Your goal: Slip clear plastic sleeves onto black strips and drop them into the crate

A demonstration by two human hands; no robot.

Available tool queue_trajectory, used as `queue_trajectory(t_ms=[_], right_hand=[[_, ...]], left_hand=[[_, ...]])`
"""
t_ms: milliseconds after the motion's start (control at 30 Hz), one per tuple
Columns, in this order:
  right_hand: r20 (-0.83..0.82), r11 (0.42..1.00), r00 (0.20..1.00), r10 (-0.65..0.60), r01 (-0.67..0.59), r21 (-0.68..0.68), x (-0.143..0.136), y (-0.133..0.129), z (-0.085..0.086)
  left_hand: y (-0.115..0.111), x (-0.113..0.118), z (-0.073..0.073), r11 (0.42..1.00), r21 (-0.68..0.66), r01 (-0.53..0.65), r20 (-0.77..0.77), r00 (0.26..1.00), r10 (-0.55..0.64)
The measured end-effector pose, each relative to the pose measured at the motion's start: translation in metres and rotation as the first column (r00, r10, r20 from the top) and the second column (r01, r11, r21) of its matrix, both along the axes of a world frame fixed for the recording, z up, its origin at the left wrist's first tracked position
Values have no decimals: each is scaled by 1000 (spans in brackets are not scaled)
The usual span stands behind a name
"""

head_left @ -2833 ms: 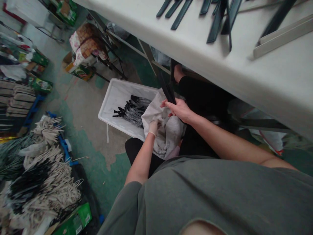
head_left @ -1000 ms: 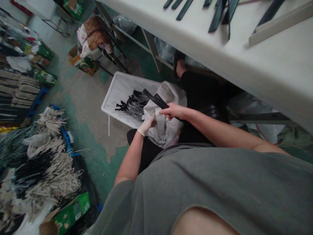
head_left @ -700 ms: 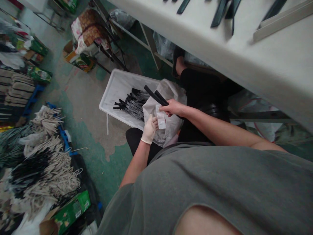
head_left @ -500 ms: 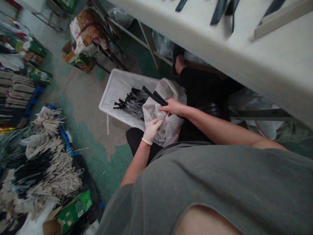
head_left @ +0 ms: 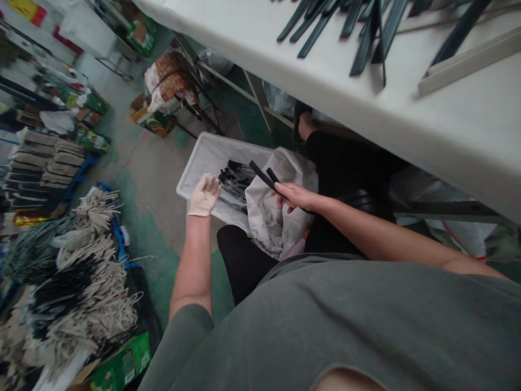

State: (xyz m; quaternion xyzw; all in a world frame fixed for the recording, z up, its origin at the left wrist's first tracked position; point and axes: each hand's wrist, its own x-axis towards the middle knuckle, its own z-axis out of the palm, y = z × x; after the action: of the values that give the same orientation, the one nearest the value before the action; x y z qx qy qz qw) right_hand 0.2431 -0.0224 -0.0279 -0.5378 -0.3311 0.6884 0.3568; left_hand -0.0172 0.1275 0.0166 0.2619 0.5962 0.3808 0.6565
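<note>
My left hand (head_left: pixel 205 194), in a white glove, is raised over the near left rim of the white plastic bin (head_left: pixel 191 163). Its fingers are apart and nothing is in it. Bare and closed, my right hand (head_left: pixel 292 195) grips black strips (head_left: pixel 260 175) that point up and left over a pale cloth sack (head_left: pixel 268 212). The sack lies across the bin's right end and my lap. Inside the bin rests a bundle of black strips (head_left: pixel 234 182), partly greyish.
A white table (head_left: pixel 252 49) at the upper right bears many dark strips (head_left: pixel 317 32) and a pale bar (head_left: pixel 468 62). On the left floor lie cord bundles (head_left: pixel 109 293) and a green box (head_left: pixel 122 364). A stool with a patterned cushion (head_left: pixel 171 81) stands behind the bin.
My left hand has moved left from the cloth sack to the bin's rim, and its fingers have opened. My right hand still holds the strips. The view has shifted, showing more of the table.
</note>
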Motion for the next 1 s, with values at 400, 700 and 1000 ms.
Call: queue_trajectory(t_ms=[400,700,1000], right_hand=[[-219,999,975,37,-40,-10,-3,-20,15],[-180,986,975,128,-145,-84,-20,-25,9],[89,966,970,227,-236,104,-14,-25,12]], left_hand=[[-66,37,-42,972,-87,-218,50,973,223],[-113,57,-60,936,-233,-265,193,930,312],[-103,42,-62,904,-283,-320,275,876,396]])
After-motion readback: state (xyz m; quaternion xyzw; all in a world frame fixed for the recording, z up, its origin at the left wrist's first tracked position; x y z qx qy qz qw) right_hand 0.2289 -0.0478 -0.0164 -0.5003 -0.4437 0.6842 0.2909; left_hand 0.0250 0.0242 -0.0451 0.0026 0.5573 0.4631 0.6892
